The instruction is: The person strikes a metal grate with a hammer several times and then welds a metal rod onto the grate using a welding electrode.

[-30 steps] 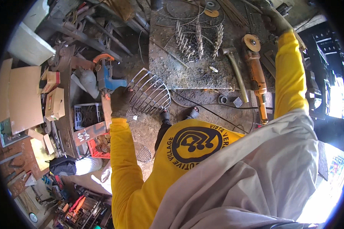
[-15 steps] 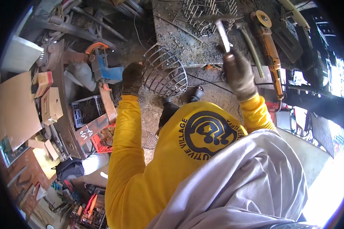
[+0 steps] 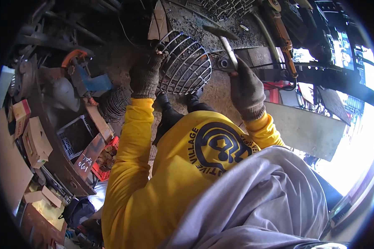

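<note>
In my gloved left hand (image 3: 147,74) is the rim of a round cage of curved metal rods (image 3: 189,64), its fingers closed on the near-left side. The cage is tilted, held in the air above my feet. My gloved right hand (image 3: 248,89) is wrapped round the pale handle of a hammer (image 3: 228,50). The hammer's long, narrow dark head points up and away, beside the cage's far right rim. I cannot tell whether the head touches the cage.
A dirty metal worktable (image 3: 187,20) stands ahead, with several short rods on it. An orange angle grinder (image 3: 283,37) lies at its right. To the left are a blue vise-like tool (image 3: 87,83), a stack of wire rings (image 3: 117,103) and a red crate (image 3: 99,171).
The hammer and my right hand have come down and left, nearer the cage. The view has shifted, so the worktable sits higher in it. Both hands keep their grip.
</note>
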### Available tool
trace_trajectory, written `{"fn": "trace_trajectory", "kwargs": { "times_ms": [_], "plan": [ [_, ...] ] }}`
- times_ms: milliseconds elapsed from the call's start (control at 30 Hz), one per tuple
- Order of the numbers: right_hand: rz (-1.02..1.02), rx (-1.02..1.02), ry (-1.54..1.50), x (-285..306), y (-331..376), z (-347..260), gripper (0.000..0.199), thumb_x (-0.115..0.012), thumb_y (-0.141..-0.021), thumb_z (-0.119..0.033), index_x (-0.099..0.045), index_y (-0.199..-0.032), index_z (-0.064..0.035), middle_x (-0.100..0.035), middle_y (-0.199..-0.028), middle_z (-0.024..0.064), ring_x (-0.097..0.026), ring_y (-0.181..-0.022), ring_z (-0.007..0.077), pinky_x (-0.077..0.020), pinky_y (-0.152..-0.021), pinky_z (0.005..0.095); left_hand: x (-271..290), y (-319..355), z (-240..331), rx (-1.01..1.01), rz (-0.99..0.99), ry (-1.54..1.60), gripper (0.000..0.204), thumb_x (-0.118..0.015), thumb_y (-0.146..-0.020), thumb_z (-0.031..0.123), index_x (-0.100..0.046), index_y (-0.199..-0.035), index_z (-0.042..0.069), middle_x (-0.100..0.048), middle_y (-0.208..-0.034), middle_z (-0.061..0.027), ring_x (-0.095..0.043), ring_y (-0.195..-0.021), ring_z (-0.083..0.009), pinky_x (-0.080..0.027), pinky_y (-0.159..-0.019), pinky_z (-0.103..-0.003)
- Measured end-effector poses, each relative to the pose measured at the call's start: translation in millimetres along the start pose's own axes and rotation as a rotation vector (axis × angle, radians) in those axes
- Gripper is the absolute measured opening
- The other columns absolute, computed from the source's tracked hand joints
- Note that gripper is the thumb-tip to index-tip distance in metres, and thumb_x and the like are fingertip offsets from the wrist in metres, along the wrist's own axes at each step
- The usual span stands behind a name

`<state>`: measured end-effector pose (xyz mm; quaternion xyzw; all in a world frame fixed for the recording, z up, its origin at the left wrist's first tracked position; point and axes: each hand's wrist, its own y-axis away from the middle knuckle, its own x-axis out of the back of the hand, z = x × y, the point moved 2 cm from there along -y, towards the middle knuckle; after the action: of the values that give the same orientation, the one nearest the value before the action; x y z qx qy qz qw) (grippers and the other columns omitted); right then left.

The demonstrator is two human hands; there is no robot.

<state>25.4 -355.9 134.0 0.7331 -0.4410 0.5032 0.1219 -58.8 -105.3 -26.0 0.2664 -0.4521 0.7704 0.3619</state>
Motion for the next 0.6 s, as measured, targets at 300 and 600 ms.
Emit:
{"fn": "trace_trajectory", "kwargs": {
  "times_ms": [300,600],
  "plan": [
    [-0.051,0.022,0.062,-13,10,-7,0.037,-0.060,-0.090,-0.015,-0.055,-0.126,-0.0060,-0.069,-0.092,0.0170,-0.067,-0.083,0.0366,-0.0544,-0.068,0.0425,10,-8,2,0.452,-0.167,0.297,0.040,-0.060,-0.090,0.053,-0.070,-0.105,0.017,-0.065,-0.075,-0.0131,-0.063,-0.070,-0.0338,-0.049,-0.060,-0.044],
    [-0.027,0.006,0.071,-13,13,-6,0.039,-0.060,-0.090,-0.015,-0.055,-0.128,-0.0087,-0.068,-0.091,0.0176,-0.068,-0.081,0.0348,-0.0543,-0.066,0.0421,20,-13,10,0.419,-0.112,0.390,0.040,-0.060,-0.091,0.050,-0.073,-0.100,0.013,-0.068,-0.082,-0.0145,-0.065,-0.073,-0.0366,-0.050,-0.064,-0.043]
  ]
}}
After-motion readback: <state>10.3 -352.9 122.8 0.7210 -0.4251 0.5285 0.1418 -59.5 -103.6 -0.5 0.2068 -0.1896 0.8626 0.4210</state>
